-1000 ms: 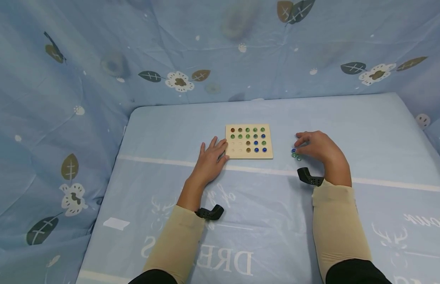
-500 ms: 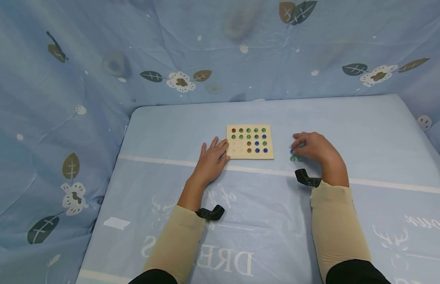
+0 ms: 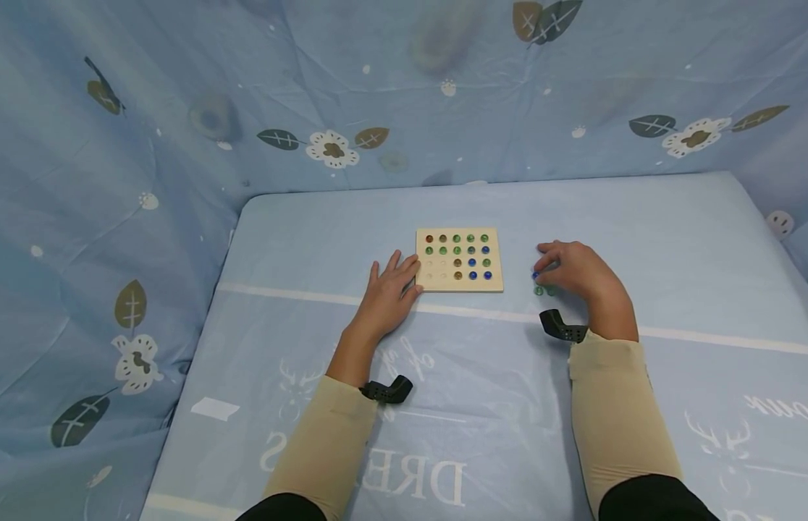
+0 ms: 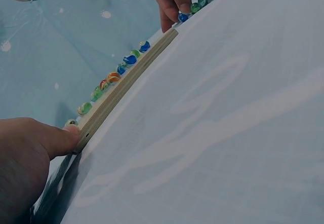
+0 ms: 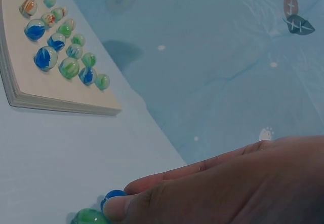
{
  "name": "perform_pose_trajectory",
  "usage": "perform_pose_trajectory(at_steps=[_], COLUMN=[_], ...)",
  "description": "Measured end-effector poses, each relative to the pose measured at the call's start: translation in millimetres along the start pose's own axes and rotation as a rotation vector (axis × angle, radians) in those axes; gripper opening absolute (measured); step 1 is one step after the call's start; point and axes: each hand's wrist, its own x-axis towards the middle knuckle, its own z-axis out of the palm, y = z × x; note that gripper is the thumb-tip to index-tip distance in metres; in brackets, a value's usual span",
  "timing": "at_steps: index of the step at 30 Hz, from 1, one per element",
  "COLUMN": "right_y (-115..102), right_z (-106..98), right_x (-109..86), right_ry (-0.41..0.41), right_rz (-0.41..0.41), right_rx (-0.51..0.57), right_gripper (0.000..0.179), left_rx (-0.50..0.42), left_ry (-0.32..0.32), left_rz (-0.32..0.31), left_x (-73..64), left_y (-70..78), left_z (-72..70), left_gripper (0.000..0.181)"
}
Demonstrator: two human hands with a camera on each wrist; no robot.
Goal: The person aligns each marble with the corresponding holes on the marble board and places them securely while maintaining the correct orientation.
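Observation:
A square wooden board (image 3: pixel 469 288) with rows of round hollows lies mid-table. Green, blue and amber glass marbles (image 5: pixel 70 68) fill most hollows; a few at its left near corner hold none. My left hand (image 3: pixel 386 293) rests spread against the board's left side, its thumb pressing the near left corner in the left wrist view. To the right of the board, my right hand (image 3: pixel 576 271) pinches a blue marble (image 5: pixel 113 198) between thumb and index finger, low over the cloth. Two green marbles (image 3: pixel 539 291) lie right beside those fingertips.
A pale blue printed cloth (image 3: pixel 482 405) covers the table, and a patterned cloth (image 3: pixel 404 94) hangs behind and at the sides. A white paper scrap (image 3: pixel 214 409) lies at the left. Each wrist wears a black camera mount (image 3: pixel 563 327).
My right hand has moved slightly left, its fingertips closing in on the blue marble, and the small marble group has shifted a little. My left hand stays at the board.

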Motion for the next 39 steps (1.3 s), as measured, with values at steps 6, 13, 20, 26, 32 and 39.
perform_pose_trajectory(at_steps=[6,13,20,26,32,39], right_y=[-0.8,-4.4,-5.7,-6.3,-10.0,-21.6], right_z=[0.7,4.4,8.5,13.0,20.3,32.3], right_x=[0.6,2.6,6.3,8.3,11.9,18.1], right_ry=[-0.001,0.024,0.062,0.13,0.214,0.253], right_rz=[0.001,0.01,0.021,-0.041,-0.108,-0.192], right_rx=[0.004,-0.02,-0.013,0.034,0.091,0.198], right_gripper=[0.026,0.026,0.027,0.03,0.031,0.029], left_rx=[-0.002,-0.014,-0.01,-0.008,-0.013,-0.014], left_ry=[0.0,-0.006,-0.012,-0.018,-0.023,-0.021], left_rz=[-0.004,0.002,-0.001,0.002,0.005,0.015], left_x=[0.2,-0.3,-0.3,-0.4,-0.9,-1.2], left_y=[-0.5,-0.8,-1.1,-1.4,-2.5,-3.6], left_z=[0.8,-0.3,-0.9,-0.9,0.0,0.5], left_gripper=[0.055,0.055,0.055,0.054,0.055,0.056])
